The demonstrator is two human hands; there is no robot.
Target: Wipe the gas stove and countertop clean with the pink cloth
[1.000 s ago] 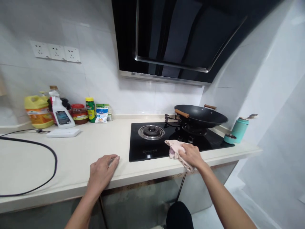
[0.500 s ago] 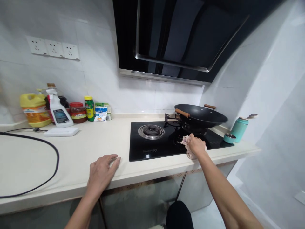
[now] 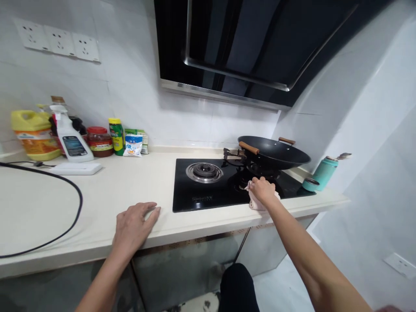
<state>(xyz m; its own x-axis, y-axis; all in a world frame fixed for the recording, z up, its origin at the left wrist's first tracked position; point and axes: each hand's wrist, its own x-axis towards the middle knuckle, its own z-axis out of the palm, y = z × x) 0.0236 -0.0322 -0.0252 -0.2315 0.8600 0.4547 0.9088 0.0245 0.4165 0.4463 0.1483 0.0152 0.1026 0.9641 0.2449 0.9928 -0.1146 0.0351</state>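
Observation:
My right hand is closed on a pale pink cloth, pressing it against the front part of the black glass gas stove. Part of the cloth is hidden under the fingers. My left hand rests with fingers stretched on the cream countertop, left of the stove, holding nothing. Behind my right hand a black wok with wooden handles sits on the right burner. The left burner is bare.
A teal bottle and its cup-like lid stand right of the stove. A black range hood hangs above. Along the wall are a yellow jug, spray bottle and red-lidded jar. A black cable loops at left.
The view has shifted slightly, so most things sit higher in the picture. My right hand still grips the cloth, which looks more bunched and flattened. My left hand stays on the countertop.

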